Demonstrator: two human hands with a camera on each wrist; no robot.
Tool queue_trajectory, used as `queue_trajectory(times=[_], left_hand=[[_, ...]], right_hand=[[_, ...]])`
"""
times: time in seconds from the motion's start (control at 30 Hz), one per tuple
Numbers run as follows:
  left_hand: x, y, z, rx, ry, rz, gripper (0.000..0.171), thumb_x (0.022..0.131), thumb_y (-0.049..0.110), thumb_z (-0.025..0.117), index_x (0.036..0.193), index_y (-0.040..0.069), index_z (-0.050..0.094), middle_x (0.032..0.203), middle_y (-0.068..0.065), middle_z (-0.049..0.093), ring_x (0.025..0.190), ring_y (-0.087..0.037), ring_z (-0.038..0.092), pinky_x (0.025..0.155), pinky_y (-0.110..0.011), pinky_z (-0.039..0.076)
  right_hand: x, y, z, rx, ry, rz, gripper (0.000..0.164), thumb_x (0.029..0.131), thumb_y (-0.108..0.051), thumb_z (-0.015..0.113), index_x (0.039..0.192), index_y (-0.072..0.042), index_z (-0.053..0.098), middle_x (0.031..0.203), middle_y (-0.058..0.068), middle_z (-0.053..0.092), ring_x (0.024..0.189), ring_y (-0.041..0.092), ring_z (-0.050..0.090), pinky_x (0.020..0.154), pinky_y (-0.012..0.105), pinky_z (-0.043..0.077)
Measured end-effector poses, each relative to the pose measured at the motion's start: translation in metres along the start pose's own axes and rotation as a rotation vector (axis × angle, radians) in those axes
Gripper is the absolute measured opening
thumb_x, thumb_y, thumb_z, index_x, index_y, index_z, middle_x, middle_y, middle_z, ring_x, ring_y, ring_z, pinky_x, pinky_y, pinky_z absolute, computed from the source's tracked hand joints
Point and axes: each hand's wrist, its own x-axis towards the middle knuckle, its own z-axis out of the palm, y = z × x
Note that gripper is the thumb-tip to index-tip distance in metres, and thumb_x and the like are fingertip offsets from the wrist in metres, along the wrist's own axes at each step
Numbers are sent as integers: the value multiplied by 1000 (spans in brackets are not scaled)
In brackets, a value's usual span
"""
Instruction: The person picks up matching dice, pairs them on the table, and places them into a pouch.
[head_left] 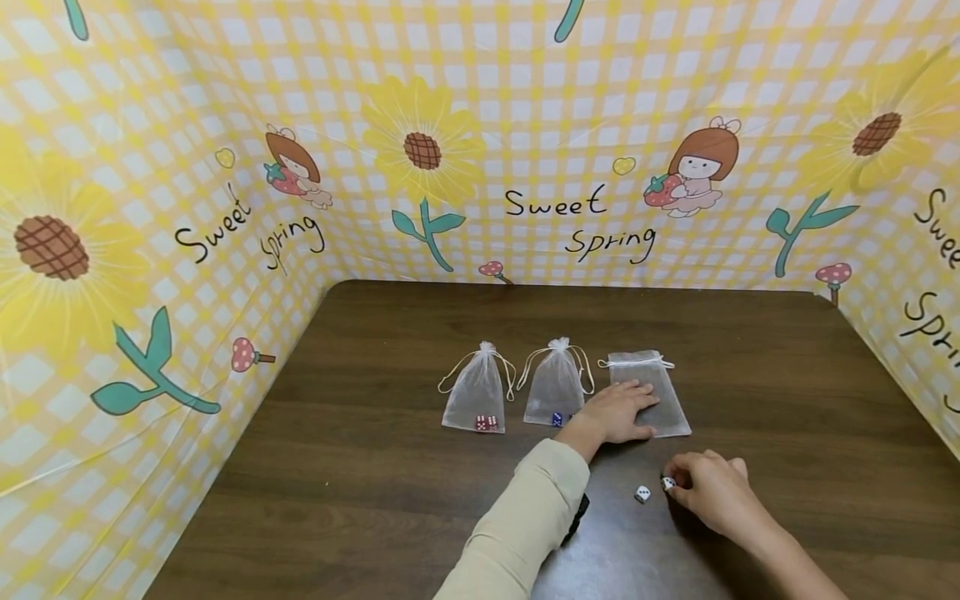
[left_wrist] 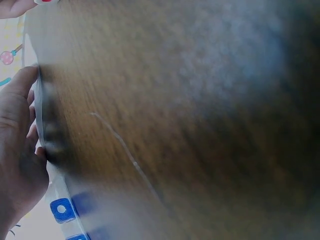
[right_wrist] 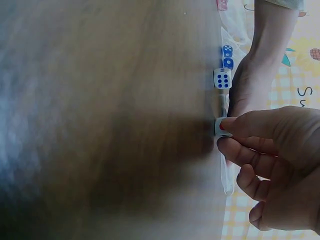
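My left hand (head_left: 617,412) lies with fingers spread on a white organza drawstring bag (head_left: 670,412), the rightmost of three. With thumb and fingertips my right hand (head_left: 712,492) pinches a white die (head_left: 668,482) low over the table, in front of that bag. A second white die (head_left: 642,494) sits just left of it; the right wrist view shows blue pips on this die (right_wrist: 222,79). Beside my left wrist is the middle bag (head_left: 551,392), drawn closed, with blue dice (head_left: 557,419) inside, partly hidden by the hand.
At the left stands another closed organza bag (head_left: 472,387) holding red dice (head_left: 486,422). All of it rests on a dark wooden table (head_left: 337,483). A yellow checked cloth (head_left: 525,150) with flower prints rises behind and along both sides.
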Motion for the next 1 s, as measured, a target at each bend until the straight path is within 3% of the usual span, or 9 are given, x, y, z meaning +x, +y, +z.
queue_trajectory(times=[0.3, 0.47, 0.7, 1.0], left_hand=[[1, 0, 3, -15, -6, -3, 55, 92, 52, 47, 142, 33, 36, 148, 15, 25, 136, -5, 15, 108, -19, 12], [3, -2, 4, -11, -2, 4, 55, 91, 52, 47, 142, 32, 36, 148, 14, 26, 137, -5, 15, 108, -19, 12], [2, -4, 2, -31, -10, 16, 55, 91, 50, 48, 142, 30, 38, 148, 11, 27, 137, -8, 17, 108, -21, 14], [3, 0, -4, -25, 9, 23, 52, 90, 42, 56, 138, 26, 45, 144, 10, 35, 134, -7, 25, 105, -20, 22]], right_hand=[[-2, 0, -3, -19, 19, -10, 16, 69, -11, 77, 79, -19, 66, 65, -16, 51, 69, 11, 47, 60, 37, 26], [-2, 1, -14, -24, 88, -15, 22, 69, -10, 77, 90, -11, 69, 69, -13, 59, 72, 15, 51, 60, 39, 26], [-4, 3, -26, -3, 254, -43, 22, 70, -3, 75, 91, -7, 69, 72, -7, 63, 71, 18, 53, 60, 37, 26], [-10, 9, -29, 16, 321, -27, 21, 71, -2, 75, 90, -9, 69, 73, -5, 63, 71, 19, 54, 60, 37, 25]])
